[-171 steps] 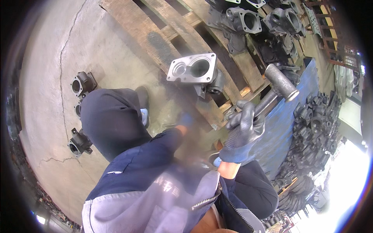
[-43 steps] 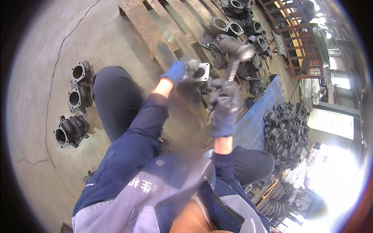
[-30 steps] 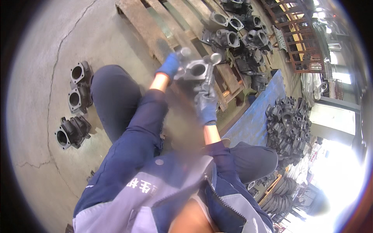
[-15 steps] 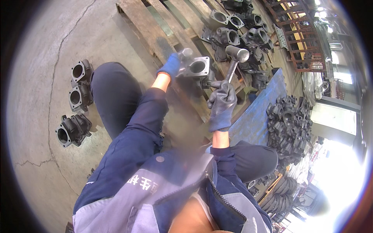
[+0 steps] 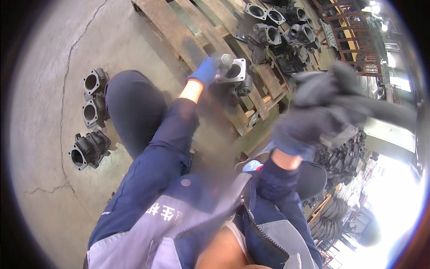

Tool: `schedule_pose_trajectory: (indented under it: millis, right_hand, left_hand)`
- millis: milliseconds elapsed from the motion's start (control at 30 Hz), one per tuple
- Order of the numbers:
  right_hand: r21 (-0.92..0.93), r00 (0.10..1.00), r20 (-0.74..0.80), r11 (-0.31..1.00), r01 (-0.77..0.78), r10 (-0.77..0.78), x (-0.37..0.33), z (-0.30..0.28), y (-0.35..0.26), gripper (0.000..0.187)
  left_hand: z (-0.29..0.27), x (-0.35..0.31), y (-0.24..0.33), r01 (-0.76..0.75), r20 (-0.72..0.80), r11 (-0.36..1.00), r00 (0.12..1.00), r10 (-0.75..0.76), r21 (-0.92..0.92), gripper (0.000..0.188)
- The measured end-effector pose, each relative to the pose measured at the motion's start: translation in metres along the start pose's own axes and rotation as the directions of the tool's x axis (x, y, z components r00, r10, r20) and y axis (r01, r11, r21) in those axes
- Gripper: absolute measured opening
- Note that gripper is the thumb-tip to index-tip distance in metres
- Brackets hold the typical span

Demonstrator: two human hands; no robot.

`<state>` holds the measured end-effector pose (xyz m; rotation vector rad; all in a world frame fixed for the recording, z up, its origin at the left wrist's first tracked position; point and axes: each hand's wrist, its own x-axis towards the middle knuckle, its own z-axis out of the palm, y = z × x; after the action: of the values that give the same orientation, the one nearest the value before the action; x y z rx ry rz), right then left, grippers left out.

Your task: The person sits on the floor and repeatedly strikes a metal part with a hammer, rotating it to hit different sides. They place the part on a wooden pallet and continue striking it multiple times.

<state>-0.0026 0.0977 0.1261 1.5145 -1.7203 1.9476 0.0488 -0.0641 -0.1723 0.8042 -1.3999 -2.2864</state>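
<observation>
Wooden pallet (image 5: 179,31) bearing dark cast housings (image 5: 286,36) at its far end, left hand (image 5: 204,71) (blue glove) gripping a flanged metal casting (image 5: 233,74) on the pallet's near edge, right hand (image 5: 313,116) now raised and blurred, fingers apparently closed around the hammer handle (image 5: 385,112), lower half a second ago.

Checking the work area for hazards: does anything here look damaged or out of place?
The concrete floor is cracked beside three dark castings lying loose on it. The pallet looks worn. Nothing else stands out.
</observation>
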Motion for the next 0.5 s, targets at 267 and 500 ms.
schedule_pose_trajectory:
  millis: [267,500]
  right_hand:
    - [0.203,-0.1,0.155,-0.131,-0.97,0.983,-0.184,0.026,0.091,0.023]
    - [0.155,0.378,-0.03,0.378,-0.913,0.925,-0.141,0.028,0.06,0.033]
  left_hand:
    - [-0.03,-0.018,0.008,0.156,-0.217,0.887,0.938,-0.271,-0.434,0.031]
    - [-0.017,-0.024,0.054,0.012,-0.204,0.85,0.969,-0.14,-0.527,0.03]
